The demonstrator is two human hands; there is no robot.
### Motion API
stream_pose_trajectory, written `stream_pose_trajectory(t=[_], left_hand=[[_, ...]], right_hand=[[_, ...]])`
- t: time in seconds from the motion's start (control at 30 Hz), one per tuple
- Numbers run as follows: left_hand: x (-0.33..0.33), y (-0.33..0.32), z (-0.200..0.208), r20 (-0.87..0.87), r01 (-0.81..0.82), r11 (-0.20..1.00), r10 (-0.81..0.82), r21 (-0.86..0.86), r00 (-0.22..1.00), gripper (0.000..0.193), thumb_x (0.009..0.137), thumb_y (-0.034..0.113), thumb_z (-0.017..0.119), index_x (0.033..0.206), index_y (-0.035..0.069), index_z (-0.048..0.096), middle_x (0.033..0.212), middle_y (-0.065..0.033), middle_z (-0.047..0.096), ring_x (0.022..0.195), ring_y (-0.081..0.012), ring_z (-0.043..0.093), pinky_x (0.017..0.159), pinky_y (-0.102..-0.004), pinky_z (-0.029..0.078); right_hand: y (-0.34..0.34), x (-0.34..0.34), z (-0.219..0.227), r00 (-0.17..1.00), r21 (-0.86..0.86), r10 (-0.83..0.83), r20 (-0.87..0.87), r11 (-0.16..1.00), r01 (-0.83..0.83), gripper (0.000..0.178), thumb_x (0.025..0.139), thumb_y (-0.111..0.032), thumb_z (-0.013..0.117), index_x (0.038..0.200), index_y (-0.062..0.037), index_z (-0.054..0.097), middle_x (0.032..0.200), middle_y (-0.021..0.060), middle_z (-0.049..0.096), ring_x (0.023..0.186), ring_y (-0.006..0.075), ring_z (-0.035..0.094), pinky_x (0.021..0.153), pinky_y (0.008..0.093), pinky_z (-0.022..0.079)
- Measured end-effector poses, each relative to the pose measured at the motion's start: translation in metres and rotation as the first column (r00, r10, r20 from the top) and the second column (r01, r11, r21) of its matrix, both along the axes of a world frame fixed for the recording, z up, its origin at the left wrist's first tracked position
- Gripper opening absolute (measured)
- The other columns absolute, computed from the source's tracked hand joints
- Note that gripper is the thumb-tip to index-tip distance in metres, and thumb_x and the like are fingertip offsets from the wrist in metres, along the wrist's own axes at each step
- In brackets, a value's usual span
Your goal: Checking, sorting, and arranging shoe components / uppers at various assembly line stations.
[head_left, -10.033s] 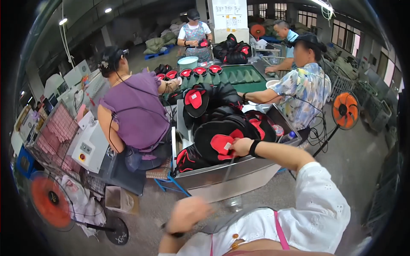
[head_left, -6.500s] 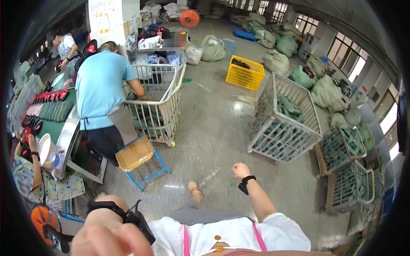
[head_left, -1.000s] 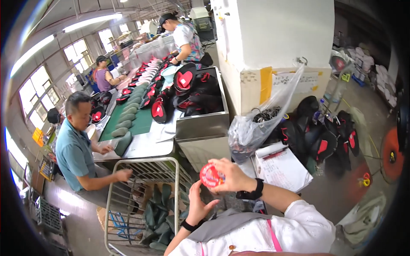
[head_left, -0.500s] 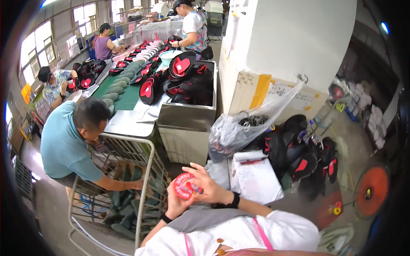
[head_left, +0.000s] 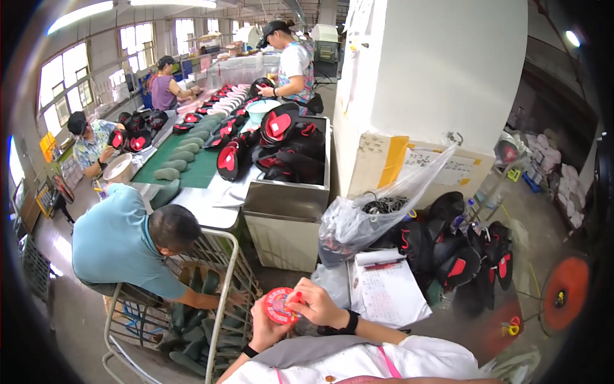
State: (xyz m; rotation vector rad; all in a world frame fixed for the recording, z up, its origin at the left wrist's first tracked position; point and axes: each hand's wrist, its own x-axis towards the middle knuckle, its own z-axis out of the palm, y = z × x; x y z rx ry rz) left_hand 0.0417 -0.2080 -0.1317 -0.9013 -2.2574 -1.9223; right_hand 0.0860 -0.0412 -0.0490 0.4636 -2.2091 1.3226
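Both hands' grip around red round disc [head_left: 280, 305], left hand [head_left: 263, 323] beneath, right hand [head_left: 316, 306] atop

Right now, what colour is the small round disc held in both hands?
The small round disc is red with a pale ring, seen in the head view.

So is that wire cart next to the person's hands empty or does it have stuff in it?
It has stuff in it. Dark green pieces lie at the bottom of the wire cart, and a person in a blue shirt reaches into it.

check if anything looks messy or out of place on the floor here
Black and red bags lie heaped on the floor by the pillar, with a paper pad loose beside them. Both hands hold a round red disc.
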Motion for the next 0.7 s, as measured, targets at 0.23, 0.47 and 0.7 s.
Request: stream_pose_trajectory(t=[0.23, 0.47, 0.7], left_hand=[[0.006, -0.005, 0.021, 0.001, 0.024, 0.999, -0.024, -0.025, 1.000, 0.072, 0.054, 0.023, 0.086, 0.112, 0.002, 0.050, 0.105, -0.0132, 0.057, 0.096, -0.0272, 0.056, 0.084, -0.0371, 0.044], [0.004, -0.015, 0.026, -0.082, 0.080, 0.989, -0.090, -0.121, 0.993, 0.071, 0.054, 0.026, 0.085, 0.111, 0.003, 0.051, 0.104, -0.0132, 0.056, 0.096, -0.0289, 0.055, 0.083, -0.0390, 0.043], [-0.007, -0.010, 0.034, -0.078, 0.109, 0.985, -0.121, -0.134, 0.990, 0.074, 0.059, 0.018, 0.083, 0.119, 0.001, 0.044, 0.111, -0.0116, 0.051, 0.101, -0.0202, 0.053, 0.087, -0.0325, 0.044]], right_hand=[[-0.015, 0.003, -0.009, 0.979, 0.113, -0.032, -0.200, 0.992, 0.056, 0.011, 0.075, -0.015, 0.066, 0.077, -0.0054, 0.059, 0.074, 0.0100, 0.055, 0.072, 0.0278, 0.053, 0.065, 0.0358, 0.044], [-0.004, -0.005, -0.010, 0.992, 0.119, 0.050, -0.115, 0.992, -0.037, 0.012, 0.077, -0.019, 0.065, 0.077, -0.0078, 0.061, 0.076, 0.0084, 0.054, 0.075, 0.0290, 0.052, 0.070, 0.0374, 0.044], [-0.004, -0.009, -0.009, 0.988, -0.038, 0.099, -0.117, 0.994, -0.104, 0.013, 0.079, -0.017, 0.063, 0.079, -0.0055, 0.059, 0.076, 0.0088, 0.054, 0.078, 0.0276, 0.052, 0.073, 0.0360, 0.042]])
